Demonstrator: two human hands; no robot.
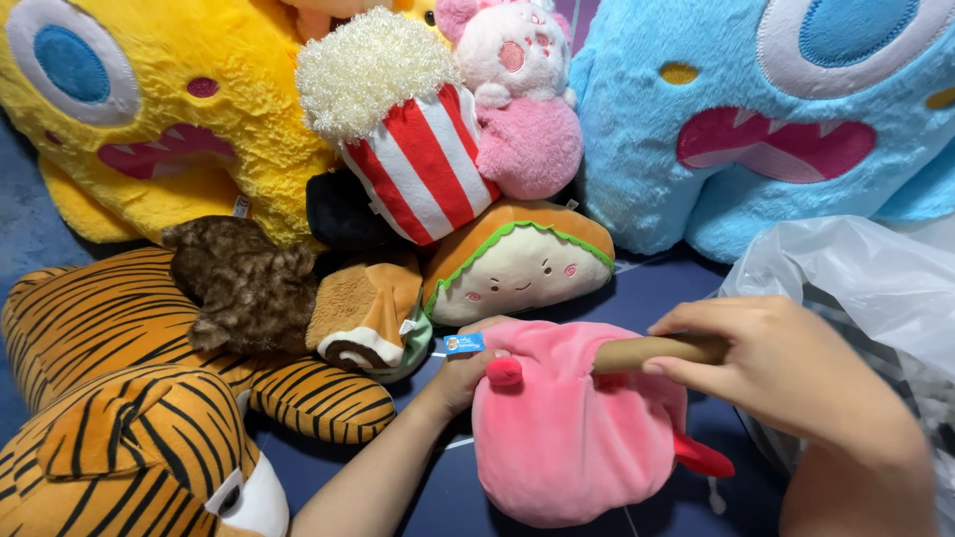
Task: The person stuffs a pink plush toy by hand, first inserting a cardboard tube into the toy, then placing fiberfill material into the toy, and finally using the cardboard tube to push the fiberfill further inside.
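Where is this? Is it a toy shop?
Maybe a toy shop or a playroom; I can't tell which. Plush toys are piled together: a tiger, a popcorn plush, a blue monster. Both hands hold a pink plush.

The tiger plush (129,438) and blue monster plush (776,119) run past the edges; the pink plush (567,438) hides the left hand's fingers.

Eight plush toys (580,439), one plastic bag (856,268)
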